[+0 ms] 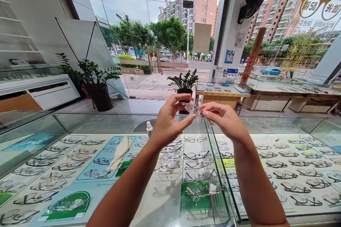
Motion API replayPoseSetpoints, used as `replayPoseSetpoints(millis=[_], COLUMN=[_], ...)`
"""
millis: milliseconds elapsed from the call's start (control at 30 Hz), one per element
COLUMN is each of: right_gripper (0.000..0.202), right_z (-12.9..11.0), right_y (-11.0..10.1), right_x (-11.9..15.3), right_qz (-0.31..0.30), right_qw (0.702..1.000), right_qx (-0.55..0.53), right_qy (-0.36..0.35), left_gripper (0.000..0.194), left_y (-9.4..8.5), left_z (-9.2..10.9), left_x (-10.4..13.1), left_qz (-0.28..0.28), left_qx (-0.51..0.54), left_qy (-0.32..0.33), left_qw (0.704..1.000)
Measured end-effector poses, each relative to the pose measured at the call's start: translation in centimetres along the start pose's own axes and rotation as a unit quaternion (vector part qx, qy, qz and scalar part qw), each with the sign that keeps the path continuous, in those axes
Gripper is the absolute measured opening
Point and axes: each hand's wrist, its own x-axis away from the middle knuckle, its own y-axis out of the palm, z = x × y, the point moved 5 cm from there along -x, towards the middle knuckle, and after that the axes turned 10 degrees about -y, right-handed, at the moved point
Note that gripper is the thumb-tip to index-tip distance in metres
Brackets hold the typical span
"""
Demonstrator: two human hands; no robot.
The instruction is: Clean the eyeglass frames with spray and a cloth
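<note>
Rows of spectacle frames (197, 165) lie beneath the glass surface (90, 124), and a crumpled cream cloth (119, 153) rests on top of it. Above the far part of the surface, the left hand (172, 117) and right hand (222, 118) hold up thin-rimmed eyeglasses (191, 106): the left fingers grip around one lens, while the right fingers pinch a slim metal part (too small to tell which). A small white bottle (149, 128) stands upright on the surface's far side. Beyond the surface come two potted plants (99, 94), a wall fan (255, 1), then trees (170, 35) and a pinkish building (204, 7) outdoors.
</note>
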Motion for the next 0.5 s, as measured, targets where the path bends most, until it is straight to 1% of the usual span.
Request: replayPoseSetpoints(millis=[100,167,200,233,267,300,333,367,400,433,500], right_gripper=[0.018,0.02,0.022,0.023,0.024,0.024,0.023,0.021,0.019,0.016,0.012], right_z=[0.6,0.8,0.9,0.9,0.9,0.9,0.9,0.8,0.6,0.3,-0.3], right_y=[0.4,0.5,0.4,0.3,0.2,0.1,0.0,-0.1,0.0,0.1,0.7], right_x=[0.0,-0.1,-0.1,-0.1,-0.1,-0.1,-0.1,0.0,0.0,0.1,0.1], right_qz=[-0.017,-0.006,0.006,0.023,0.044,0.067,0.091,0.111,0.126,0.134,0.134], right_qw=[0.996,0.996,0.997,0.997,0.998,0.997,0.996,0.993,0.988,0.984,0.976], right_qx=[-0.077,-0.082,-0.075,-0.064,-0.047,-0.021,0.011,0.047,0.083,0.115,0.162], right_qy=[0.032,0.036,0.032,0.026,0.019,0.011,0.003,-0.006,-0.018,-0.031,-0.06], left_gripper=[0.052,0.053,0.055,0.058,0.057,0.052,0.04,0.026,0.015,0.014,0.023], left_y=[0.1,0.2,0.2,0.1,-0.2,-0.5,-0.7,-0.7,-0.4,0.2,1.6], left_z=[-0.3,-0.3,-0.3,-0.2,-0.1,0.1,0.3,0.4,0.3,0.0,-0.9], left_x=[-0.3,-0.5,-0.5,-0.4,-0.2,0.1,0.4,0.7,0.8,0.7,0.6], left_qz=[-0.02,-0.026,-0.012,0.021,0.074,0.134,0.185,0.208,0.197,0.158,0.053], left_qx=[0.038,0.034,0.017,-0.01,-0.045,-0.083,-0.117,-0.14,-0.15,-0.146,-0.108], left_qy=[0.0,0.009,0.016,0.023,0.029,0.031,0.027,0.014,-0.008,-0.039,-0.108], left_qw=[0.999,0.999,1.0,0.999,0.996,0.987,0.975,0.968,0.969,0.976,0.987])
